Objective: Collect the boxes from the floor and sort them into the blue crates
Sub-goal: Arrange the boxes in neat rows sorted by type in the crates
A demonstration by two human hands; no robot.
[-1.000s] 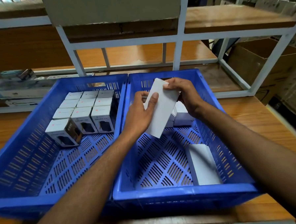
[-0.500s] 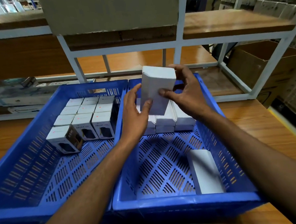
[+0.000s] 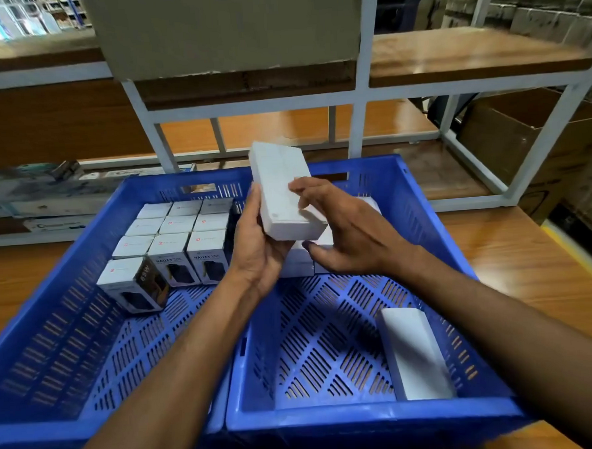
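Two blue crates stand side by side on a wooden table. The left crate [image 3: 36,341] holds several small printed boxes [image 3: 175,244] packed at its far end. The right crate [image 3: 366,416] holds plain white boxes at its far end, mostly hidden behind my hands, and one long white box [image 3: 414,352] lying near its front right corner. A long white box [image 3: 282,190] is held tilted above the crates' shared wall. My left hand [image 3: 258,247] grips it from below. My right hand [image 3: 343,228] touches its top and right side with fingers spread.
A white metal shelf frame [image 3: 360,97] with wooden boards stands behind the crates. A grey board [image 3: 226,29] hangs above. Flat cartons [image 3: 39,200] lie at the left rear. An open cardboard box [image 3: 523,143] sits at the right, beyond the table edge.
The white box has turned from upright to tilted with its long face up. My left hand has shifted under it, and my right hand has loosened to a spread touch.
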